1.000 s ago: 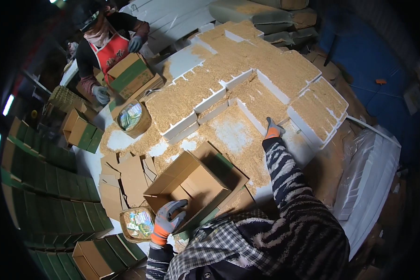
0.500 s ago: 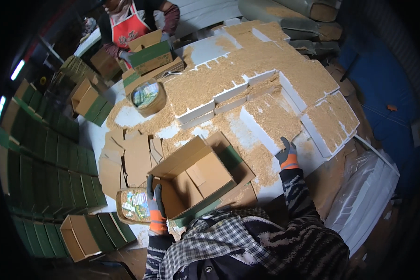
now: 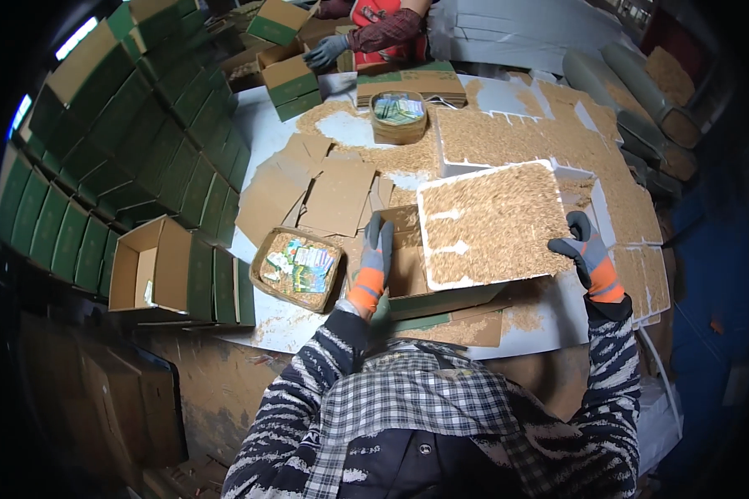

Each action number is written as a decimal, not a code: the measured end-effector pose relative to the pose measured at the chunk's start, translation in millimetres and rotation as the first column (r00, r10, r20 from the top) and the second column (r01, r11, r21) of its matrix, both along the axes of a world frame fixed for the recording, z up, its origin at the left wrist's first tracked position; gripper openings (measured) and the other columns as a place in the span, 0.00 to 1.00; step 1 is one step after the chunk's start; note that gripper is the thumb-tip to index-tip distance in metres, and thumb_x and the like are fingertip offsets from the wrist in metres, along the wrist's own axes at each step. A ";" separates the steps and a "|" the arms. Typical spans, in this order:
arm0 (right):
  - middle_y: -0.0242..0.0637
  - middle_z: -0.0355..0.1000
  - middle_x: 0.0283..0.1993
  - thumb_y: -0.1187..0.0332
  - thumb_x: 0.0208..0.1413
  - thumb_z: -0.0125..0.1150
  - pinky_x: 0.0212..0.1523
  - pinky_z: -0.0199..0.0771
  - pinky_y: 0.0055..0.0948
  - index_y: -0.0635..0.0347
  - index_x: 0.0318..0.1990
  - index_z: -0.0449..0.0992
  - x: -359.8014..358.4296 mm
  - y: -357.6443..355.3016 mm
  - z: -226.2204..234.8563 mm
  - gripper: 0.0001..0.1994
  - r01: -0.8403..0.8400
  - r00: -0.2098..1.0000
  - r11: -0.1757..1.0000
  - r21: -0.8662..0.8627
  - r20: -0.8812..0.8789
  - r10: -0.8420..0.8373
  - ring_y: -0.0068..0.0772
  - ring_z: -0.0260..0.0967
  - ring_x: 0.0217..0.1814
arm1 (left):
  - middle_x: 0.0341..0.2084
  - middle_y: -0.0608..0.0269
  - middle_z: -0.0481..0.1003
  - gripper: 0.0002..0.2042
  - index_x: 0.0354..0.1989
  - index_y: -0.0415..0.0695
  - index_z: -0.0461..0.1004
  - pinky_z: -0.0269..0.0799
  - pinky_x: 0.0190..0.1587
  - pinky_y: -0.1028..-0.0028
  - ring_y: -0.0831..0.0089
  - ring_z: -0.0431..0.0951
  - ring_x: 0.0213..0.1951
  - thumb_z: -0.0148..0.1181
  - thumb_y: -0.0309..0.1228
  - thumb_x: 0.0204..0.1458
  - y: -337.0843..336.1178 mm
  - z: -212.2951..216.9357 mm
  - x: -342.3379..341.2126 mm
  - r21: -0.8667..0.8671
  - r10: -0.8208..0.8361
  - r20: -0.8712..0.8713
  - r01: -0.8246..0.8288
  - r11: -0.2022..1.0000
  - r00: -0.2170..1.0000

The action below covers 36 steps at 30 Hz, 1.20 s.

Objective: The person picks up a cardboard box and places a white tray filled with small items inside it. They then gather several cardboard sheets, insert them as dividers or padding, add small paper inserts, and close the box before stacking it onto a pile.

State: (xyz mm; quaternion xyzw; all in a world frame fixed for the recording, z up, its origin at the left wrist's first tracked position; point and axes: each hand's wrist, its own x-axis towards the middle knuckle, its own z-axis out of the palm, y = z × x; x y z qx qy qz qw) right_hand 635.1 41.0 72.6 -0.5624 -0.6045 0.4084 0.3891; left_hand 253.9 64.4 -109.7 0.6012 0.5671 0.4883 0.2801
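A person in a striped top looks down at a round white table (image 3: pixel 308 328) strewn with tan grain. Both hands wear grey gloves with orange cuffs. The right hand (image 3: pixel 587 249) grips the right edge of a white tray (image 3: pixel 487 220) filled with grain, fingers curled over the rim. The tray sits tilted over an open cardboard box (image 3: pixel 408 274), covering most of its opening. The left hand (image 3: pixel 374 262) rests flat on the box's left wall, fingers together and pointing away from the body; whether it pinches the wall or only steadies it is hard to tell.

Just left of the left hand stands a small woven basket (image 3: pixel 295 270) of colourful packets, near the table's front edge. Beyond the same hand lie flat cardboard sheets (image 3: pixel 324 191), overlapping. Past the right hand, more grain-filled trays (image 3: pixel 574 141) crowd the surface up to the far rim, leaving little bare table.

At the far side a second person's gloved hand (image 3: pixel 324 51) touches a green and brown box (image 3: pixel 290 81); their body is cut off by the frame. Stacked green cartons (image 3: pixel 100 166) line the left. The box's underside and the tray's near edge are partly hidden behind the person's own shoulders.
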 end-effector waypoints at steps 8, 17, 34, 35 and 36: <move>0.51 0.69 0.56 0.68 0.40 0.73 0.55 0.67 0.31 0.63 0.67 0.50 -85.5 39.3 -96.4 0.47 -0.173 0.979 0.984 -0.031 0.104 0.175 0.42 0.68 0.55 | 0.64 0.48 0.58 0.36 0.68 0.43 0.52 0.53 0.65 0.71 0.58 0.56 0.66 0.51 0.23 0.45 -10.7 -8.2 -17.5 -0.208 0.039 0.133 -0.011 0.978 0.990; 0.55 0.74 0.45 0.50 0.46 0.63 0.51 0.71 0.39 0.66 0.46 0.74 -117.2 63.2 -114.2 0.28 -0.347 -0.051 0.761 -0.548 0.821 0.568 0.52 0.72 0.49 | 0.67 0.49 0.52 0.37 0.70 0.53 0.48 0.52 0.66 0.67 0.52 0.53 0.67 0.48 0.21 0.47 -23.7 5.6 -17.6 -0.245 -0.031 -0.028 0.023 0.969 0.999; 0.49 0.43 0.73 0.44 0.43 0.63 0.67 0.51 0.53 0.50 0.71 0.41 -348.3 306.7 -203.8 0.51 -0.308 0.422 0.917 -0.254 0.827 0.371 0.57 0.40 0.74 | 0.48 0.53 0.71 0.21 0.49 0.45 0.72 0.68 0.52 0.62 0.57 0.72 0.47 0.66 0.34 0.44 -25.3 -5.8 -104.8 -0.155 0.320 -0.448 -0.425 0.892 0.835; 0.48 0.44 0.73 0.45 0.43 0.63 0.67 0.51 0.51 0.51 0.71 0.41 -358.5 304.1 -201.1 0.51 -0.318 0.410 0.900 -0.297 0.813 0.413 0.55 0.42 0.73 | 0.48 0.54 0.71 0.21 0.47 0.45 0.73 0.67 0.51 0.62 0.57 0.71 0.48 0.66 0.36 0.43 -29.2 -9.3 -120.2 -0.161 0.334 -0.555 -0.492 0.855 0.762; 0.47 0.46 0.72 0.45 0.43 0.63 0.67 0.52 0.48 0.51 0.72 0.41 -367.5 301.0 -197.9 0.51 -0.322 0.397 0.884 -0.339 0.799 0.452 0.52 0.44 0.73 | 0.47 0.55 0.71 0.21 0.45 0.46 0.74 0.67 0.51 0.61 0.57 0.71 0.48 0.67 0.38 0.41 -33.5 -16.7 -133.3 -0.160 0.331 -0.653 -0.552 0.818 0.681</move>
